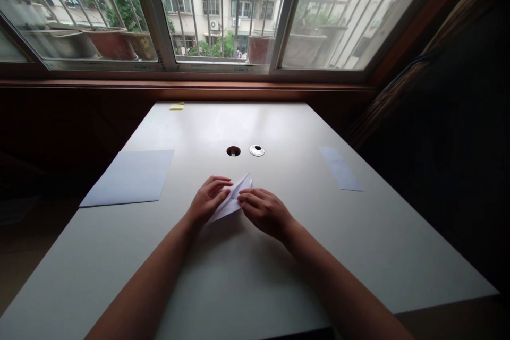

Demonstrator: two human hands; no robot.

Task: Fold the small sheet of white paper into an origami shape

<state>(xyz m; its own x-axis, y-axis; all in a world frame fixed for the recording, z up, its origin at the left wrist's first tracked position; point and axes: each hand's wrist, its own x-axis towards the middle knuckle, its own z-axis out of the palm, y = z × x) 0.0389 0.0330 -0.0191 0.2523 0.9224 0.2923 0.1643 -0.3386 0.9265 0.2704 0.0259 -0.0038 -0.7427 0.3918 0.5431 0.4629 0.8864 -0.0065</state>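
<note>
A folded white paper (pixel 239 188), pointed at its far end, lies on the white table (pixel 247 271) just in front of me. My left hand (pixel 209 201) rests on its left side with the fingers curled onto the fold. My right hand (pixel 266 211) presses on its right side, fingers bent and together on the paper. Both forearms reach in from the near edge. Part of the paper is hidden under the hands.
A flat sheet of white paper (pixel 131 176) lies at the left. A narrow paper strip (pixel 340 168) lies at the right. A cable hole (pixel 233 151) and its round cap (pixel 257 150) sit mid-table. A yellow note (pixel 177 107) is at the far edge, below the barred window (pixel 223 10).
</note>
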